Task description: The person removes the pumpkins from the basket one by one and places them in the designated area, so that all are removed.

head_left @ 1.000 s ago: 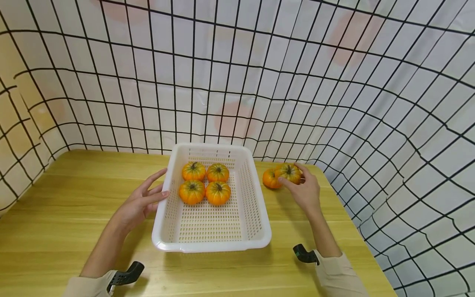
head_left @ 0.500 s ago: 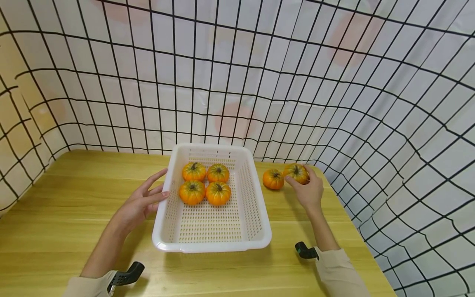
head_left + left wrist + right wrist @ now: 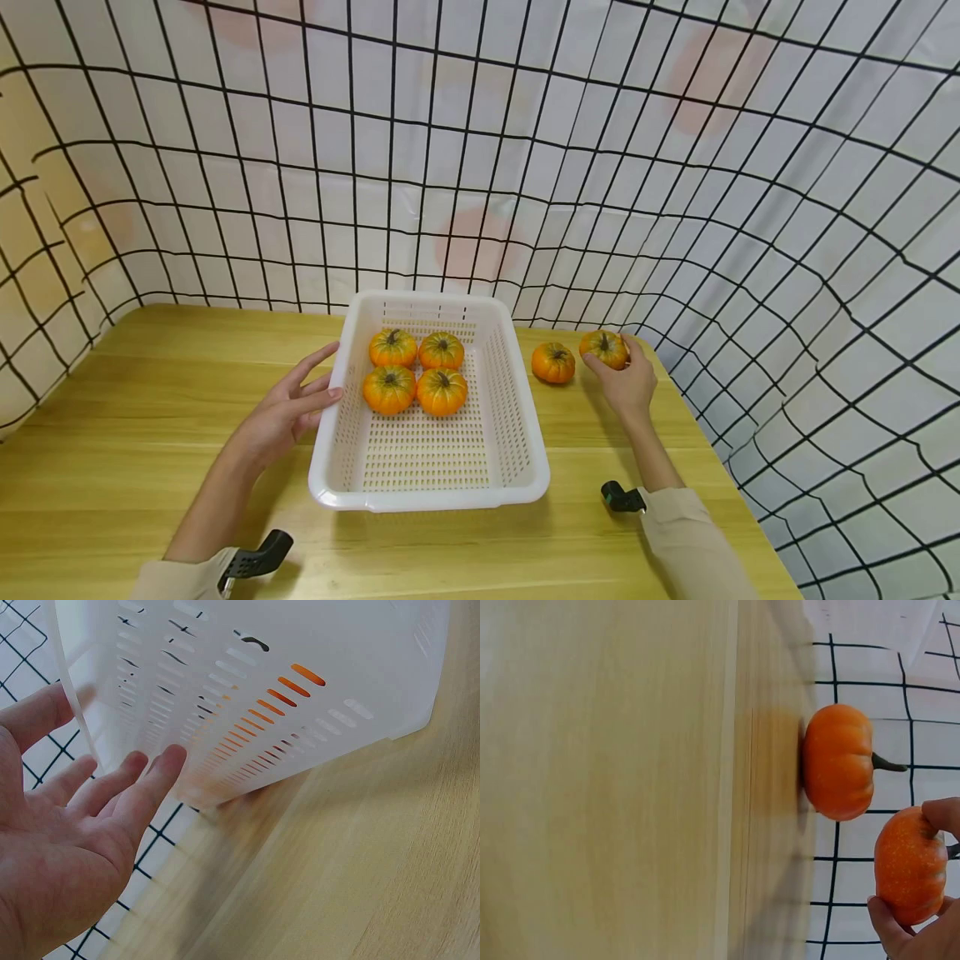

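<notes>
A white perforated plastic basket (image 3: 420, 498) stands mid-table, holding several small orange pumpkins (image 3: 388, 390) grouped toward its far left. At its left wall is my left hand (image 3: 281, 412); the thumb laps over the rim while the other fingers rest against the outside, as the left wrist view shows. My right hand (image 3: 626, 383) grips a pumpkin (image 3: 602, 347) between thumb and fingers, to the right of the basket. In the right wrist view this held pumpkin (image 3: 909, 866) is raised above the tabletop. Another pumpkin (image 3: 553, 363) sits on the table between it and the basket.
The wooden table (image 3: 150, 433) runs back to a black wire grid (image 3: 390, 200) with pale cloth behind it. More of the grid encloses the left and right sides. Black wrist cameras (image 3: 258, 557) are strapped over both sleeves.
My right hand has carried its pumpkin a little rightward, away from the other one, which it overlapped in view before. The left hand and the basket have kept their places.
</notes>
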The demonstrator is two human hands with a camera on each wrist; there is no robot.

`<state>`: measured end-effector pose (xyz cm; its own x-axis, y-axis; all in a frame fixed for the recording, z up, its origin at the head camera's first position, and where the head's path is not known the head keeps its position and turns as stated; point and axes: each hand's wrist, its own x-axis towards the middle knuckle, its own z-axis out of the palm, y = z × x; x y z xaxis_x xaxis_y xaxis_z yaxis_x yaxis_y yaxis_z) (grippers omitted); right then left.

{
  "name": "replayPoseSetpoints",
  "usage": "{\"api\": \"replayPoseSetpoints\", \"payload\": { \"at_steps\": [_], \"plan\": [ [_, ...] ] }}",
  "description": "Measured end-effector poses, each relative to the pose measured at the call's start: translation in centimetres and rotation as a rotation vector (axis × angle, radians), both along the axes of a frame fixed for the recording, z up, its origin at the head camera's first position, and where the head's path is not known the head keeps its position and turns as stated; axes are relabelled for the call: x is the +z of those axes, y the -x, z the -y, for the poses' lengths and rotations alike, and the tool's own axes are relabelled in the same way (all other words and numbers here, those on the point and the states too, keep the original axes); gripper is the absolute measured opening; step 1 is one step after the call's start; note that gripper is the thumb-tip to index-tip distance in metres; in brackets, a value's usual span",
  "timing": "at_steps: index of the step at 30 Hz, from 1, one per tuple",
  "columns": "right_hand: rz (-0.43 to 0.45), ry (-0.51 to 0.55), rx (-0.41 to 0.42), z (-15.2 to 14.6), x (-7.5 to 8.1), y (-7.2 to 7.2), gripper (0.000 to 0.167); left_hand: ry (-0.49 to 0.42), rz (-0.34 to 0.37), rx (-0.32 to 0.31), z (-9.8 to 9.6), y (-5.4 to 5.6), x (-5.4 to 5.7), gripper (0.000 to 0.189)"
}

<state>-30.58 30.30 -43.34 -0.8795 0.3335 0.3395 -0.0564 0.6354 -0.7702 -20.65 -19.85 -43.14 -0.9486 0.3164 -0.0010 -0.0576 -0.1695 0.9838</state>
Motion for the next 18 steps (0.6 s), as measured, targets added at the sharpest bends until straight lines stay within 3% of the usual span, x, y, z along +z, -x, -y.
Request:
{"api": "replayPoseSetpoints", "payload": {
  "at_steps": [11,18],
  "plan": [
    [0.05,-0.016,0.019,-0.81,-0.71,0.74,0.076,-0.007,0.004,-0.002,0.07,-0.02,-0.03,0.074],
    [0.133,-0.047,0.04,-1.01,-0.77,0.94,0.077,-0.011,0.0,-0.004,0.13,-0.05,-0.07,0.074]
  ]
}}
